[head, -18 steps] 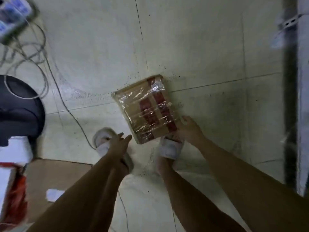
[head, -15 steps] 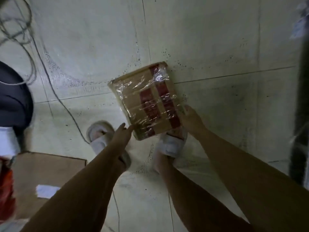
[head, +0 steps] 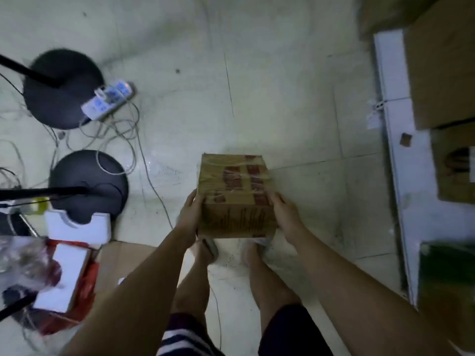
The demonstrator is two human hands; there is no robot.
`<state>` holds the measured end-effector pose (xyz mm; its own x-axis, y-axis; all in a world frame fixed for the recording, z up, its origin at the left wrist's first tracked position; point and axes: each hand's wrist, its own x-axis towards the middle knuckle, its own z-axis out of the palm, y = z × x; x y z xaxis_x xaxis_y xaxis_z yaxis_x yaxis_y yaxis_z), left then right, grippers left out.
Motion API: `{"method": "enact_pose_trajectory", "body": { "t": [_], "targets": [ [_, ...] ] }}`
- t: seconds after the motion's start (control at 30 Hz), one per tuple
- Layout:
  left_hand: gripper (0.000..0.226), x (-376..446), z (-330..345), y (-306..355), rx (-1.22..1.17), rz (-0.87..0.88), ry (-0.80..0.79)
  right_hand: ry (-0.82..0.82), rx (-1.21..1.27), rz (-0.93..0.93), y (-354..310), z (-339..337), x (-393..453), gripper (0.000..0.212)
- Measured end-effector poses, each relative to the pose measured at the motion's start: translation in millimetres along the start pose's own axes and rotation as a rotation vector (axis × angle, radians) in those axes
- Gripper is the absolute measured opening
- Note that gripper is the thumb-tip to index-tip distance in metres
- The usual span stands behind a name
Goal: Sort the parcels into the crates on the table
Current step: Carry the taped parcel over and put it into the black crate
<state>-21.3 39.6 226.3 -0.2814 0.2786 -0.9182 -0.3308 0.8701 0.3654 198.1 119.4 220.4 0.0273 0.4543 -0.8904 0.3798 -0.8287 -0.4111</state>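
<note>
A brown cardboard parcel [head: 235, 194] with red print, wrapped in clear tape, is held up over the tiled floor in front of my feet. My left hand [head: 190, 214] presses on its left side. My right hand [head: 286, 214] grips its right side. The white table edge [head: 401, 160] runs down the right. On the table stand brown cardboard boxes [head: 442, 73] and a dark green crate [head: 447, 283], both partly cut off by the frame.
Two black round stand bases [head: 64, 88] [head: 90, 186] sit on the floor at left, with a white power strip [head: 108, 101] and loose cables [head: 123, 140]. At lower left lie white foam [head: 77, 227], a flat cardboard sheet [head: 120, 263] and a red-and-white box [head: 66, 278].
Both hands have closed on the parcel's sides and lifted it off the floor. The view has pulled back and up, bringing the table into sight on the right.
</note>
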Motion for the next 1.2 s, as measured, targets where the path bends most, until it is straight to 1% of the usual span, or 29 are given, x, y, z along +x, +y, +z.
{"method": "enact_pose_trajectory", "body": {
  "t": [0.07,0.13,0.2,0.27,0.3,0.33,0.4,0.43,0.47,0.63,0.7,0.77,0.83,0.87,0.97,1.03,1.1,1.2],
  "targets": [
    [0.051,-73.4,-13.9,45.3,0.0,0.075,-0.036,-0.033,0.067,-0.066,-41.6,-16.4,-73.6,0.031],
    [0.046,-136.5,-25.0,94.0,-0.004,0.165,-0.068,-0.073,0.135,-0.145,-87.2,-35.7,-135.5,0.036],
    [0.051,-193.3,-33.1,139.5,-0.023,0.242,-0.044,-0.104,0.201,-0.225,-127.8,-54.7,-185.3,0.047],
    [0.067,-239.3,-40.1,173.1,-0.053,0.319,-0.03,-0.116,0.219,-0.345,-163.0,-70.4,-225.0,0.055],
    [0.075,-257.0,-43.2,188.6,-0.061,0.363,-0.034,-0.111,0.21,-0.412,-180.2,-76.5,-240.3,0.055],
    [0.078,-272.3,-45.6,203.9,-0.061,0.406,-0.04,-0.109,0.203,-0.473,-197.4,-82.0,-253.4,0.052],
    [0.067,-296.4,-48.0,234.6,-0.04,0.493,-0.066,-0.118,0.236,-0.582,-232.5,-90.9,-272.9,0.039],
    [0.06,-306.6,-49.1,250.5,-0.044,0.535,-0.067,-0.128,0.25,-0.632,-250.3,-94.2,-280.2,0.033],
    [0.054,-316.8,-50.3,266.7,-0.055,0.575,-0.058,-0.137,0.252,-0.676,-268.5,-96.8,-288.2,0.033],
    [0.037,-371.1,-62.4,358.6,-0.15,0.758,0.003,-0.184,0.288,-0.85,-360.9,-100.8,-331.8,0.061],
    [0.038,-393.0,-69.1,394.5,-0.139,0.829,0.019,-0.18,0.283,-0.904,-400.4,-99.0,-348.7,0.075],
    [0.048,-410.0,-77.8,429.9,-0.113,0.919,0.04,-0.157,0.265,-0.952,-440.7,-94.8,-360.3,0.083],
    [0.057,-421.9,-86.8,466.5,-0.125,0.979,0.064,-0.141,0.256,-0.996,-481.2,-90.7,-369.1,0.075],
    [0.055,-426.3,-91.9,485.4,-0.144,0.997,0.081,-0.137,0.257,-1.021,-501.5,-87.9,-373.1,0.072],
    [0.029,-431.3,-107.9,541.6,-0.19,1.051,0.081,-0.122,0.237,-1.079,-559.0,-78.9,-384.0,0.075],
    [0.021,-426.9,-120.3,577.9,-0.198,1.092,0.062,-0.122,0.208,-1.095,-596.1,-73.4,-387.3,0.083],
    [0.024,-419.2,-132.7,611.7,-0.202,1.122,0.038,-0.123,0.186,-1.103,-632.1,-66.8,-386.7,0.083],
    [0.026,-404.3,-150.5,659.6,-0.224,1.12,0.0,-0.118,0.201,-1.096,-682.2,-53.2,-383.3,0.073]
  ]
}}
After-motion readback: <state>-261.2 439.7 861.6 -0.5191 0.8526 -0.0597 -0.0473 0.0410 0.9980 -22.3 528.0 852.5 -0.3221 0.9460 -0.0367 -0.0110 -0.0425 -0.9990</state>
